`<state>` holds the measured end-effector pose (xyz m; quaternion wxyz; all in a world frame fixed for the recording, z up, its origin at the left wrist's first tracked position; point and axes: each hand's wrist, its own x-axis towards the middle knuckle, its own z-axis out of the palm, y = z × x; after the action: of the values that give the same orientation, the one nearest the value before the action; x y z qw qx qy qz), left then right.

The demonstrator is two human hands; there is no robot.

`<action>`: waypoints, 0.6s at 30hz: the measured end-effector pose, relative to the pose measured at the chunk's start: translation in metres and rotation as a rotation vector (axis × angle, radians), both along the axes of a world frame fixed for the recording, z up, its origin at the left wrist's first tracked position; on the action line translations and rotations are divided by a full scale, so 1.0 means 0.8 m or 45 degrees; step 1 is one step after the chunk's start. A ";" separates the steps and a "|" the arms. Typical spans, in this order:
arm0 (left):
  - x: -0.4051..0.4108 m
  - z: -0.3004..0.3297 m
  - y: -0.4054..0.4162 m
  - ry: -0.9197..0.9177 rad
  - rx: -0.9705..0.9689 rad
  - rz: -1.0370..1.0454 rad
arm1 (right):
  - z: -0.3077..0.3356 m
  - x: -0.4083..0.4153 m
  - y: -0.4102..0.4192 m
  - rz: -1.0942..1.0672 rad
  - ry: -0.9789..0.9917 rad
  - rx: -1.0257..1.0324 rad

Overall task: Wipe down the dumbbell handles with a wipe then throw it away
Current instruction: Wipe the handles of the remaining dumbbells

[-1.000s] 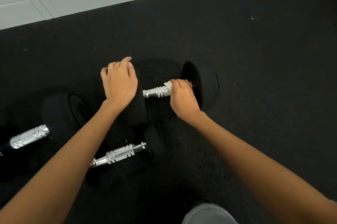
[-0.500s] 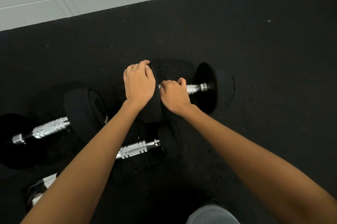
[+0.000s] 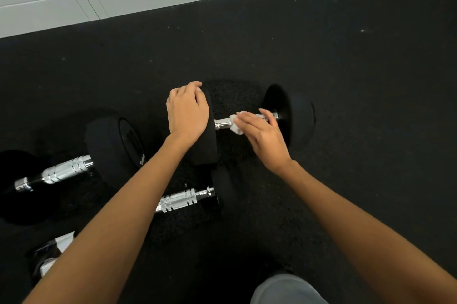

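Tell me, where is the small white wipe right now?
The small white wipe sits mid-frame under the right hand, pressed on the chrome dumbbell handle, right of the left hand.

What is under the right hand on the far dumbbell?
A white wipe shows at the right hand, pressed on the chrome handle of the far dumbbell. The handle's middle and the rest of the wipe are covered by the hand.

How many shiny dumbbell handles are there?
3. One far handle under the right hand, one left handle, one near handle beside the left arm. More may be hidden.
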<state>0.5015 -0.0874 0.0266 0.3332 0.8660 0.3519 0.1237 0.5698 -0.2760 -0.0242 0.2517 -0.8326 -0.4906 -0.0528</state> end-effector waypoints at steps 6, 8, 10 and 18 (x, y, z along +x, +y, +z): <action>0.001 0.000 -0.001 0.012 0.010 0.002 | -0.006 -0.031 0.016 -0.441 0.145 0.065; 0.002 0.000 -0.001 0.021 0.014 0.007 | -0.007 -0.041 0.029 -0.441 0.204 0.092; 0.002 0.001 -0.001 0.024 0.018 0.006 | -0.007 -0.042 0.033 -0.349 0.210 0.072; 0.001 0.002 -0.002 0.018 0.036 -0.004 | 0.001 -0.027 0.030 0.120 -0.054 -0.175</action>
<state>0.5021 -0.0886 0.0283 0.3185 0.8721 0.3509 0.1219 0.5486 -0.2518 -0.0232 0.1857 -0.8226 -0.5368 -0.0249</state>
